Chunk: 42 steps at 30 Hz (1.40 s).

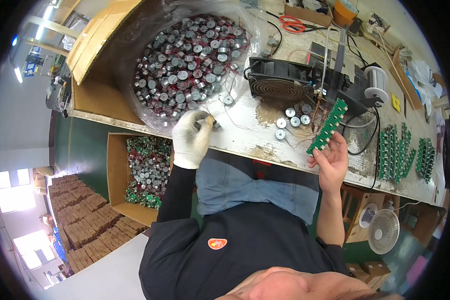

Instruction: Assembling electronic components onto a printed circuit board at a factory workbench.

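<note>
So the left hand (192, 137) has a white work glove on and its fingertips are pinched together on one small round metal motor (215, 123) with thin red wires, right at the lip of the clear plastic bag (135, 107). That bag sits at about 11 o'clock from the hand, inside a cardboard box (92, 35), and it's packed with the same little motors (190, 60). The right hand (331, 160) is bare, fingers clamped on the bottom end of a long green circuit board strip (327, 126), which tilts up toward 1 o'clock. Four loose motors (291, 117) lie on the workbench (255, 135) just left of the strip, in front of a black fan (277, 80). More green boards (402, 152) stand at 3 o'clock.
</note>
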{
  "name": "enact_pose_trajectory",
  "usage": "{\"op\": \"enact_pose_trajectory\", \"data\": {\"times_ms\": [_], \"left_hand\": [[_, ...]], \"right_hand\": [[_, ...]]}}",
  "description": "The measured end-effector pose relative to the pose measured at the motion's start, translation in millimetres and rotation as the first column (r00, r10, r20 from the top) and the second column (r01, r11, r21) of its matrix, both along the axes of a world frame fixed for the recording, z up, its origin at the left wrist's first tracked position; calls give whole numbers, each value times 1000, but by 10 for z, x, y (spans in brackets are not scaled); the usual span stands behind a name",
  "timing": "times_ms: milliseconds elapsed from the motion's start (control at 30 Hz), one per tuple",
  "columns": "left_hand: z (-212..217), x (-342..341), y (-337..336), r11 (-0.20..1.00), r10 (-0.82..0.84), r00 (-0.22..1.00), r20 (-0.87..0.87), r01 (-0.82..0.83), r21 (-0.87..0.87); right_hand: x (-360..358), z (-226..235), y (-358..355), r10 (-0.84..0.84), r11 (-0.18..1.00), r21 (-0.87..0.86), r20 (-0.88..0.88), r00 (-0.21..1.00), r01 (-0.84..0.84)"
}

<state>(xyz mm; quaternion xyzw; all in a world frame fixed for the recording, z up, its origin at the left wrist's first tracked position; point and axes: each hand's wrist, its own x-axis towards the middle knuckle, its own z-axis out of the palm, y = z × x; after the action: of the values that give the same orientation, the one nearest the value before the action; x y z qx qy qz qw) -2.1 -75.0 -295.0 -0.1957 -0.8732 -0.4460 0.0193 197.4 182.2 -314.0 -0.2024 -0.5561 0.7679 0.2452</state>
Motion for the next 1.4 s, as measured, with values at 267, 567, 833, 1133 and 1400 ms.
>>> {"op": "enact_pose_trajectory", "data": {"times_ms": [267,567,833,1133,1400], "left_hand": [[185,62,132,910,-280,896,-344,133,-392],[76,233,338,918,-42,973,229,-53,394],[137,471,594,846,-285,837,466,-8,532],[101,781,986,885,-399,784,475,194,423],[39,874,1174,907,-406,753,518,261,331]], "right_hand": [[3,-3,-5,7,1000,-11,16,1000,-7],[4,9,-7,14,1000,-11,32,999,-14],[-13,20,-8,17,999,-46,13,1000,-17],[-21,42,7,27,995,-100,23,999,-25],[-58,96,38,44,990,-135,-8,999,-44]]}}
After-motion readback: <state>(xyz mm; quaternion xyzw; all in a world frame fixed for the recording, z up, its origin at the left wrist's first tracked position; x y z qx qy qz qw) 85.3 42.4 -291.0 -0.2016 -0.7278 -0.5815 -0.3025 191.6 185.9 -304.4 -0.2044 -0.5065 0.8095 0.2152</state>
